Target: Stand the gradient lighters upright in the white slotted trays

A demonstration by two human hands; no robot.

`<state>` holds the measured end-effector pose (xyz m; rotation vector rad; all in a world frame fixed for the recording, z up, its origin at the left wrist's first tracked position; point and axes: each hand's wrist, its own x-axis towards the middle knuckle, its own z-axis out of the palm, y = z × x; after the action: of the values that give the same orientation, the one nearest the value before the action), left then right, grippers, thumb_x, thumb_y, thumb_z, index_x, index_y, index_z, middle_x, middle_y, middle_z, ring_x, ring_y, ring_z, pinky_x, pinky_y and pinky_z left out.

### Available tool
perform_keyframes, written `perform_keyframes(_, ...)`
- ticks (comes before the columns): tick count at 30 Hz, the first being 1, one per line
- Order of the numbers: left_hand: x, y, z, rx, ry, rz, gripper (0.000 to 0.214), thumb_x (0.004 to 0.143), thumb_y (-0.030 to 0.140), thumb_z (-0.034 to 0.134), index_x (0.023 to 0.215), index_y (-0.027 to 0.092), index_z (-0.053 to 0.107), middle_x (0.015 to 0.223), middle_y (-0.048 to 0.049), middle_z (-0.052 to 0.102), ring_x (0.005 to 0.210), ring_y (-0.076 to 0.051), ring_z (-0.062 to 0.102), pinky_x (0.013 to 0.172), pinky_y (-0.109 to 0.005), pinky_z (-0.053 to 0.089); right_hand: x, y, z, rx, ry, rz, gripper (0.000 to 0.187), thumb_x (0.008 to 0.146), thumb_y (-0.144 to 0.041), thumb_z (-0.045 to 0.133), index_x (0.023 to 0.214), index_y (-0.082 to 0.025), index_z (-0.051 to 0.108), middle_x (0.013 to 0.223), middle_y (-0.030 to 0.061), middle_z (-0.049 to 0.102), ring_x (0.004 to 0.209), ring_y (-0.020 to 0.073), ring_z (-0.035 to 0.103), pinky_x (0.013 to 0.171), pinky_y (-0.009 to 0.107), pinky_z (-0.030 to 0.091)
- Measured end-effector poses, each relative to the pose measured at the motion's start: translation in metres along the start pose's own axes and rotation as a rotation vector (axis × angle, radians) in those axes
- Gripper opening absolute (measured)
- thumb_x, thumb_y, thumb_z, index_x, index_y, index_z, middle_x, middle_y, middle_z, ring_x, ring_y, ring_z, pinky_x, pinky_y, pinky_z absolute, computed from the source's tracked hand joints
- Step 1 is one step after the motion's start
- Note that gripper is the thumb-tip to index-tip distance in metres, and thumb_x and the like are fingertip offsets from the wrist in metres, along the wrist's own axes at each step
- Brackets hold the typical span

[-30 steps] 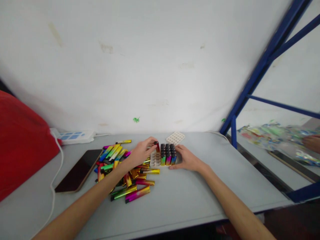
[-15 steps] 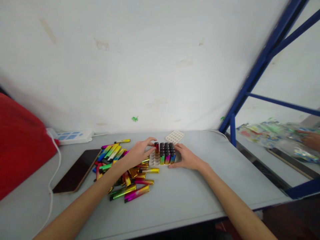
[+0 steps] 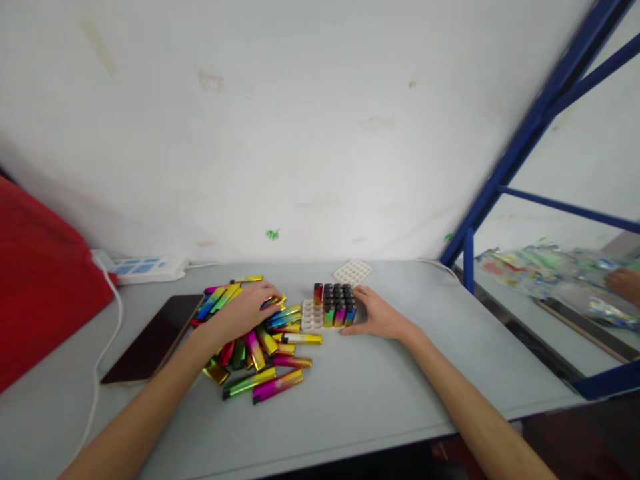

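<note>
My left hand [image 3: 247, 310] is over a loose pile of shiny, multicoloured lighters [image 3: 255, 350], its fingers curled and pinching at a lighter [image 3: 267, 304] on top, partly hidden by the hand. To the right, black-topped lighters [image 3: 339, 303] stand upright in close rows in a white holder tray [image 3: 312, 317]. One red lighter [image 3: 318, 293] stands apart at the back of the tray's left part, where bare pockets show. My right hand [image 3: 377, 315] grips the right side of the standing rows, thumb in front and fingers behind.
A second white tray [image 3: 353, 272] lies near the wall. Left of the pile are a dark phone [image 3: 153, 340], a white power strip [image 3: 150, 269] with its cord, and a red cloth [image 3: 47, 287]. A blue metal frame [image 3: 469, 260] rises at right; beyond it, another person's hand [image 3: 623, 284] is by plastic packets [image 3: 555, 277].
My left hand has let go of the red lighter, now standing in the tray, and moved left onto the pile. My right hand stays at the rows. The view has shifted slightly.
</note>
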<state>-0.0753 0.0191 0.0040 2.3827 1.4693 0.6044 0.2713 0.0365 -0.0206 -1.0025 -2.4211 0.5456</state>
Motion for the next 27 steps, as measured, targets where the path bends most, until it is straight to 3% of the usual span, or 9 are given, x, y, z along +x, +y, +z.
perform_keyframes(4, -0.001, 0.005, -0.002, -0.055, 0.07, -0.033, 0.023, 0.083, 0.044, 0.064, 0.08, 0.022, 0.071, 0.097, -0.0095, 0.067, 0.099, -0.029, 0.061, 0.101, -0.041, 0.043, 0.0, -0.001, 0.0, 0.001, -0.008, 0.004, 0.072, 0.067, -0.059, 0.086, 0.12, -0.017, 0.062, 0.123, 0.0119, 0.058, 0.115, 0.0291, 0.055, 0.104, 0.045, 0.046)
perform_keyframes(8, -0.002, 0.015, -0.01, -0.117, 0.155, -0.059, 0.021, 0.08, 0.042, 0.069, 0.087, 0.022, 0.072, 0.099, -0.0087, 0.068, 0.101, -0.029, 0.061, 0.1, -0.043, 0.044, 0.0, 0.0, 0.0, -0.014, -0.015, 0.027, 0.075, 0.066, -0.063, 0.086, 0.119, -0.016, 0.062, 0.121, 0.0118, 0.058, 0.112, 0.0289, 0.055, 0.103, 0.045, 0.047)
perform_keyframes(12, -0.002, 0.024, -0.02, -0.43, 0.275, -0.151, 0.031, 0.076, 0.044, 0.075, 0.092, 0.02, 0.064, 0.089, -0.0053, 0.068, 0.083, -0.022, 0.063, 0.077, -0.034, 0.051, -0.001, -0.001, 0.0, -0.023, -0.016, 0.038, 0.079, 0.067, -0.065, 0.084, 0.123, -0.015, 0.06, 0.121, 0.0123, 0.058, 0.112, 0.0288, 0.055, 0.102, 0.045, 0.047)
perform_keyframes(16, 0.0, 0.03, -0.02, -0.885, 0.344, -0.238, 0.03, 0.077, 0.038, 0.074, 0.084, 0.021, 0.051, 0.061, 0.0047, 0.056, 0.054, -0.011, 0.051, 0.052, -0.022, 0.038, -0.001, -0.002, -0.001, -0.019, -0.025, 0.037, 0.079, 0.069, -0.064, 0.083, 0.127, -0.016, 0.06, 0.121, 0.012, 0.058, 0.112, 0.029, 0.055, 0.102, 0.045, 0.047)
perform_keyframes(20, -0.001, 0.037, -0.012, -1.311, 0.312, -0.323, 0.024, 0.08, 0.028, 0.071, 0.085, 0.021, 0.049, 0.052, 0.0084, 0.046, 0.048, -0.01, 0.046, 0.051, -0.022, 0.039, 0.0, -0.002, 0.0, -0.017, -0.029, 0.043, 0.081, 0.068, -0.065, 0.083, 0.129, -0.016, 0.06, 0.121, 0.0122, 0.058, 0.113, 0.0299, 0.055, 0.104, 0.046, 0.046)
perform_keyframes(24, -0.005, 0.046, -0.006, -1.482, 0.19, -0.35, 0.036, 0.08, 0.025, 0.078, 0.112, 0.019, 0.06, 0.073, 0.0, 0.065, 0.07, -0.014, 0.063, 0.068, -0.029, 0.053, -0.001, 0.0, 0.001, -0.017, -0.025, 0.046, 0.082, 0.068, -0.065, 0.083, 0.129, -0.017, 0.06, 0.122, 0.0121, 0.058, 0.114, 0.0297, 0.054, 0.105, 0.046, 0.046)
perform_keyframes(27, -0.009, 0.052, -0.003, -1.523, 0.081, -0.337, 0.052, 0.083, 0.025, 0.078, 0.13, 0.017, 0.059, 0.092, -0.0077, 0.072, 0.089, -0.019, 0.069, 0.082, -0.034, 0.056, -0.001, 0.0, 0.001, -0.018, -0.026, 0.044, 0.082, 0.068, -0.065, 0.083, 0.13, -0.017, 0.06, 0.121, 0.0119, 0.058, 0.113, 0.0293, 0.054, 0.104, 0.046, 0.046)
